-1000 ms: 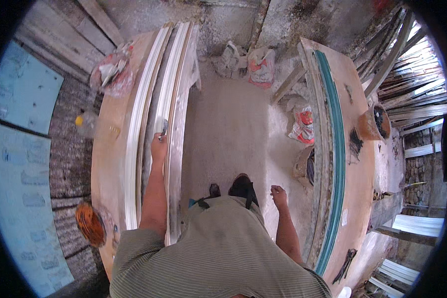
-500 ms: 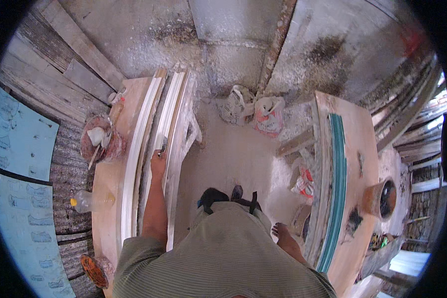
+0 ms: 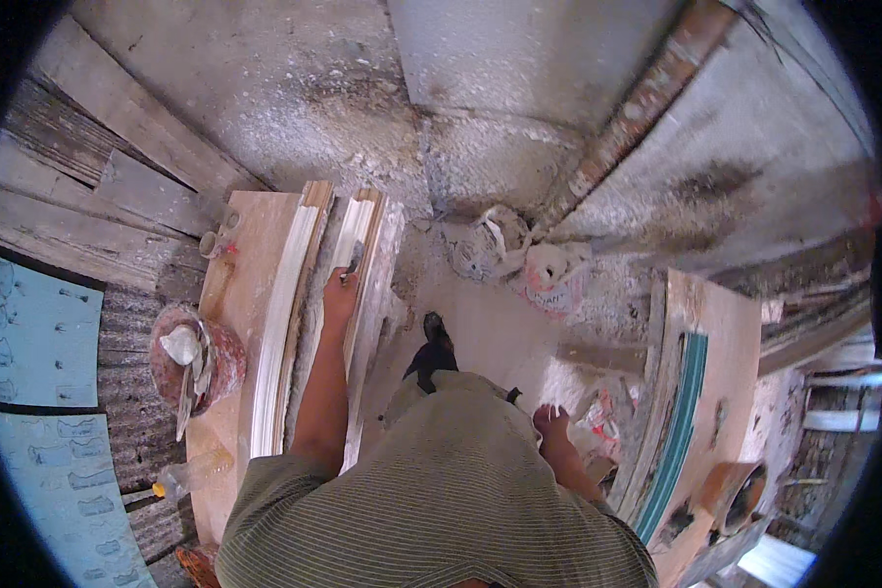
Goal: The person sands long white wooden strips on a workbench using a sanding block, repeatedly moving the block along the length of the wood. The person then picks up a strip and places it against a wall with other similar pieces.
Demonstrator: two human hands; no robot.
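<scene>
My left hand (image 3: 339, 292) is closed around a small, flat grey tool (image 3: 357, 256); whether it is a brush or a putty knife I cannot tell. The tool is at the far part of a long white moulding (image 3: 357, 225) lying lengthwise on the left bench. Beside it, to the left, runs a second white moulding (image 3: 286, 304). My right hand (image 3: 550, 419) hangs at my right side with its fingers apart, holding nothing.
A stained red bucket (image 3: 227, 358) holding white material and tools stands on the left bench (image 3: 250, 230), near a clear bottle (image 3: 201, 472). Plastic bags (image 3: 554, 279) lie by the far wall. The right bench (image 3: 730, 367) carries green mouldings (image 3: 678, 431) and a brown pot (image 3: 733, 495).
My body has moved forward, with one foot now ahead. The left hand and its tool have gone farther along the moulding. The right hand has risen slightly.
</scene>
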